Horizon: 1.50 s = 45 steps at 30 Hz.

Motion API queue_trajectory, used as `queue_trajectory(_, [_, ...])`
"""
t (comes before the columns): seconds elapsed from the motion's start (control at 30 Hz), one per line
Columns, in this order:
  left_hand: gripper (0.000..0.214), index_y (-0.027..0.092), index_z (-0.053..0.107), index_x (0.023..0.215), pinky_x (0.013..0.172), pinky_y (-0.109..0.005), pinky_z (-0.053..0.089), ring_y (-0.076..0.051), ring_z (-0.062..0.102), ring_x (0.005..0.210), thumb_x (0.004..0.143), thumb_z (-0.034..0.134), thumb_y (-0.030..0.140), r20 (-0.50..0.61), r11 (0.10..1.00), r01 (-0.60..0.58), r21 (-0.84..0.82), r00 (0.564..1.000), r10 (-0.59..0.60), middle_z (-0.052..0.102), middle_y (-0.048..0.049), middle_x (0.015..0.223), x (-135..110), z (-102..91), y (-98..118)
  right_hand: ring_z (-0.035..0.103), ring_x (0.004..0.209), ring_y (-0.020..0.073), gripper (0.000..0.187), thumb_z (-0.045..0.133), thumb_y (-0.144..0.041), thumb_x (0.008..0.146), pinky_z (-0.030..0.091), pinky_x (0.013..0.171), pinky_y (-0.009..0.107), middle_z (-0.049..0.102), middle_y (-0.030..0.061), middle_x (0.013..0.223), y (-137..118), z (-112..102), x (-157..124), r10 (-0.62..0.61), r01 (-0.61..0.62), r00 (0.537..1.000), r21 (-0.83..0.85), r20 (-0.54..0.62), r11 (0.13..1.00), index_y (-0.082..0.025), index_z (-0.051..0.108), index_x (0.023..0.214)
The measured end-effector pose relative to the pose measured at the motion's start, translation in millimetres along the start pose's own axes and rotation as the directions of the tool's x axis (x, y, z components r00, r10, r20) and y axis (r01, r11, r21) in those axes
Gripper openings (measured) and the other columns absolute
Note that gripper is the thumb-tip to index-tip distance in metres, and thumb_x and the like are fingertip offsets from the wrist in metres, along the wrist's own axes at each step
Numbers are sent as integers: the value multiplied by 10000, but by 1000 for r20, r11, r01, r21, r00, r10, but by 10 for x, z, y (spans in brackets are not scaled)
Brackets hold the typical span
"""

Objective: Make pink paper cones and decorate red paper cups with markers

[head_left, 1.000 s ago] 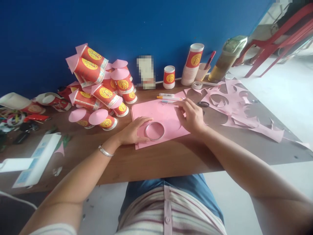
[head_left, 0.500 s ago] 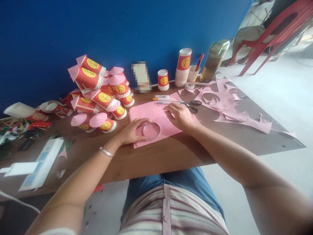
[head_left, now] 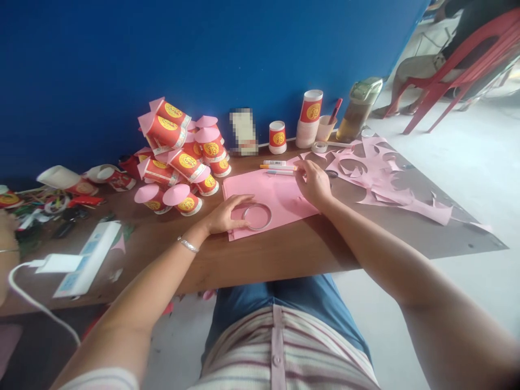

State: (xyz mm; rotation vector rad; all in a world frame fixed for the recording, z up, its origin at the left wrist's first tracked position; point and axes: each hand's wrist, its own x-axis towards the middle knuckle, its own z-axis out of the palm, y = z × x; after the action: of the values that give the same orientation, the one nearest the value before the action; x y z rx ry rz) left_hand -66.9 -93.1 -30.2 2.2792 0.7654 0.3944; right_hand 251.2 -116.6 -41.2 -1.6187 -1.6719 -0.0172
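Observation:
My left hand [head_left: 223, 215] rests on the pink paper sheets [head_left: 280, 208], thumb and fingers spread apart. Its thumb touches the left side of a thin round ring [head_left: 270, 216] lying flat on the paper. At the right ends of several pens [head_left: 276, 167] is my right hand [head_left: 314, 184], its fingers bent inward at the tips. Whether it grips one of the pens is unclear. The pens lie side by side along the paper's far edge. Scissors [head_left: 333, 174] show only a dark handle beyond my right hand.
Red paper cups with pink cone tops [head_left: 187, 162] are piled left. A cup stack [head_left: 311, 119], tape roll [head_left: 319, 147] and bottle [head_left: 359, 108] stand along the blue wall. Paper scraps [head_left: 390, 189] cover the right; a power strip [head_left: 89, 260] lies left. A person sits beyond.
My right hand has moved right along the pens to their ends, now covering most of the scissors. My left hand has loosened around the ring. The camera view has shifted.

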Motion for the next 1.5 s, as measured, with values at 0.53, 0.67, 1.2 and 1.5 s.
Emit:
queue_trajectory(0.53, [666,209,469,1488,1182,-507,436,-308,536,1413,911,687,458,-54,962,49,-268,996,-66,585,-170,1482,-17,0,-43,646,1039,301,334,422,-191,945,520,901,429,733,139,1111,102,-4,38,48,-49,998,-44,-35,998,-192,698,1134])
queue_trajectory(0.67, [584,198,549,1407,1189,-487,433,-294,572,1376,904,699,454,-72,957,73,-279,993,-97,611,-151,1456,-10,8,-64,594,1111,327,304,474,-210,938,506,924,445,706,152,1162,191,-68,78,43,-44,999,-198,-10,979,-191,744,1076])
queue_trajectory(1.2, [503,167,654,1259,1130,-513,497,-297,669,1242,873,707,485,-138,948,92,-306,981,-140,715,-148,1302,21,38,-103,512,1181,348,326,514,-233,967,433,946,467,705,156,1232,225,2,47,-69,161,962,-343,266,925,-202,746,1195])
queue_trajectory(1.5, [496,147,670,1207,1120,-512,492,-296,675,1217,861,705,500,-170,913,91,-397,971,-171,726,-160,1259,21,16,-6,525,1242,349,400,490,-273,998,456,988,496,679,154,1341,196,6,53,-111,184,963,-299,244,936,-212,661,1354])
